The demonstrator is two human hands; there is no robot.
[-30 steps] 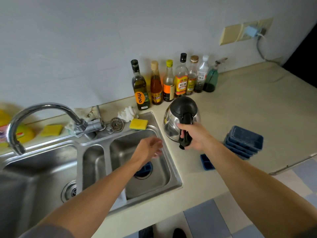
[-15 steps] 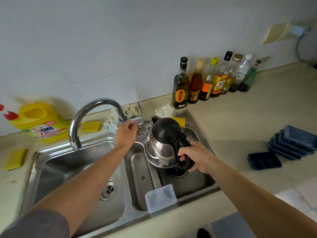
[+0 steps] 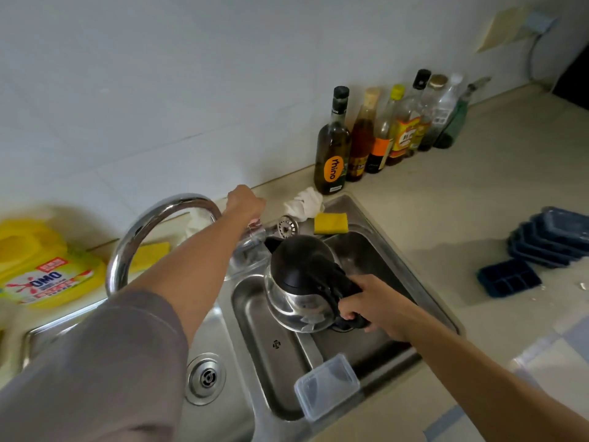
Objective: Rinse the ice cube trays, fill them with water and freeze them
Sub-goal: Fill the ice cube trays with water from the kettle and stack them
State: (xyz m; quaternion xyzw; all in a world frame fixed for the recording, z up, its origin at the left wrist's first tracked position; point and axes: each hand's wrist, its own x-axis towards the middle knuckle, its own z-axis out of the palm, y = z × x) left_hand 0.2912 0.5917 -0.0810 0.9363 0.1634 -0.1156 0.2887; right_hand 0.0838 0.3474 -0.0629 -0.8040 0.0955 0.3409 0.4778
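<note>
Home kitchen, steel sink (image 3: 376,224) with curved faucet (image 3: 149,224), row of sauce bottles (image 3: 387,129), beige countertop (image 3: 462,193)

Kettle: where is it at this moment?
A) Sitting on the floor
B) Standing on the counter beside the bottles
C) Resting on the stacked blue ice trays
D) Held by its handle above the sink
D: the right hand grips the black handle of the kettle, which hangs above the sink, well apart from the bottles and the ice trays.
</note>
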